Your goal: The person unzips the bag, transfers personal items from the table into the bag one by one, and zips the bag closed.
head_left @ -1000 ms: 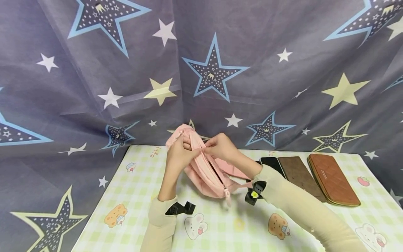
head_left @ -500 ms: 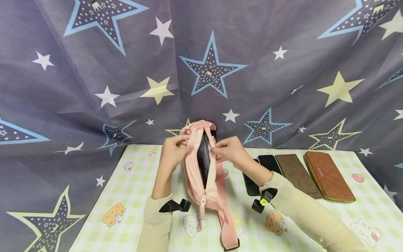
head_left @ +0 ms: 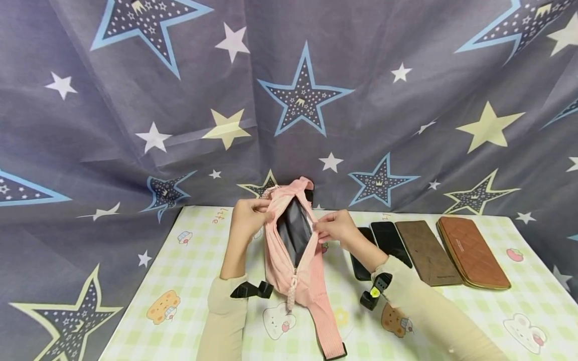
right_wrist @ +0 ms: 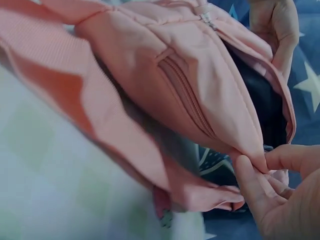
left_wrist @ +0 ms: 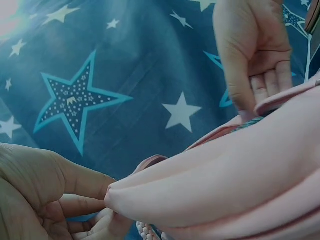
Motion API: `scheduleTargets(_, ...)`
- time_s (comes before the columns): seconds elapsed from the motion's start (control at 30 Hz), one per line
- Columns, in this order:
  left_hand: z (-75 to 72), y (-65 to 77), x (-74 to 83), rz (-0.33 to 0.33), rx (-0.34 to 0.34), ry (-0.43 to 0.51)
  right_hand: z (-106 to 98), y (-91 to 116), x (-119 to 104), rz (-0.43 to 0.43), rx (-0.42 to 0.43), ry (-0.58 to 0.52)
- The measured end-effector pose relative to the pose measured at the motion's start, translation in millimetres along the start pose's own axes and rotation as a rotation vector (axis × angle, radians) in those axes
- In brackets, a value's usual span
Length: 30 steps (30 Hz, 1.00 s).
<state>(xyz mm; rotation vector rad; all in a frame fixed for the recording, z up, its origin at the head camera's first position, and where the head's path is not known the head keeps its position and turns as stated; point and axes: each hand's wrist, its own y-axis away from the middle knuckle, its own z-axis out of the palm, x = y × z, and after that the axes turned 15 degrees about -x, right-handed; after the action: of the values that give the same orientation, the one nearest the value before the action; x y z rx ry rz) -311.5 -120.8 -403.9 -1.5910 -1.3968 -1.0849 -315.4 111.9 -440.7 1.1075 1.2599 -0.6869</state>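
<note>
A pink waist bag stands on the table between both hands, its main zipper undone and the dark grey lining showing. My left hand pinches the left edge of the opening between thumb and fingers. On the opposite edge, my right hand pinches the fabric, close up in the right wrist view beside a small zipped pocket. A braided zipper pull hangs at the near end. The wide pink strap, with a black buckle, trails toward the front.
Right of the bag lie two black phones, one partly behind the right forearm. Beside them are a flat brown wallet and a quilted reddish-brown zip wallet. A star-patterned curtain hangs behind the checked tabletop.
The bag has turned upright to face me, and its strap has dropped toward the front. My right hand has moved right, away from the left, spreading the opening wide.
</note>
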Motion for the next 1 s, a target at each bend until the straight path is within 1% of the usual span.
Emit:
scheduleTargets(0.1,1.9,-3.3,-3.1,-0.018,-0.008,0.02,-5,-4,9,0.008,0.017,0.001)
scheduleTargets(0.23,5.1,-9.2,-8.2,-0.017,-0.02,0.052,-9,-7,19,0.001,0.046,0.027)
scheduleTargets(0.37,9.8,-15.2,-13.2,-0.018,-0.04,0.084,-14,-8,27,-0.01,0.083,0.084)
scheduleTargets(0.47,14.8,-18.3,-16.3,-0.031,-0.043,0.099,-17,-7,30,-0.009,0.095,0.142)
scheduleTargets(0.57,20.4,-20.5,-19.0,-0.039,-0.042,0.126,-21,-7,31,0.004,0.081,0.182)
scheduleTargets(0.7,27.8,-22.1,-21.5,-0.051,-0.044,0.147,-25,-9,29,0.043,0.04,0.196)
scheduleTargets(0.83,31.7,-24.3,-23.9,-0.064,-0.053,0.18,-31,-12,24,0.07,-0.006,0.178)
scheduleTargets(0.93,31.9,-26.4,-26.9,-0.063,-0.055,0.22,-34,-15,22,0.073,-0.033,0.152)
scheduleTargets(1.0,31.4,-27.2,-29.3,-0.064,-0.051,0.229,-34,-16,23,0.079,-0.043,0.131)
